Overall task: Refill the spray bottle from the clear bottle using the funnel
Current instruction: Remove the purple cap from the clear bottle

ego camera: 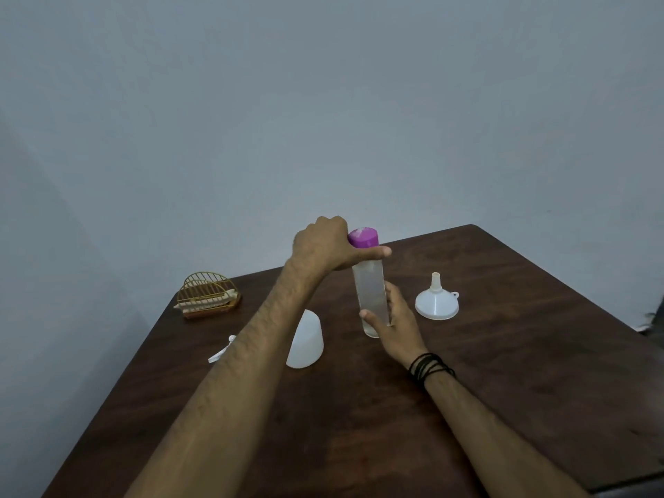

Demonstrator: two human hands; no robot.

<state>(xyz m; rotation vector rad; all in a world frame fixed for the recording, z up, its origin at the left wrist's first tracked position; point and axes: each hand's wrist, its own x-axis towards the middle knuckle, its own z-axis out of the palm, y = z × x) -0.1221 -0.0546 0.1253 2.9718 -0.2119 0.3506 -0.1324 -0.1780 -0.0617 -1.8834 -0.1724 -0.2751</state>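
A tall clear bottle (pixel 370 292) with a purple cap (pixel 363 238) stands upright in the middle of the brown table (pixel 503 372). My left hand (pixel 328 246) is wrapped around its neck just under the cap. My right hand (pixel 393 321) grips the lower part of the bottle. A white translucent spray bottle body (pixel 307 341) stands to the left, partly hidden by my left forearm. Its white spray head (pixel 222 350) lies on the table further left. A white funnel (pixel 436 300) rests upside down, spout up, to the right of the clear bottle.
A golden wire holder (pixel 208 294) sits at the table's far left corner. A grey wall rises behind the table. Something dark (pixel 654 321) shows at the right edge of the view.
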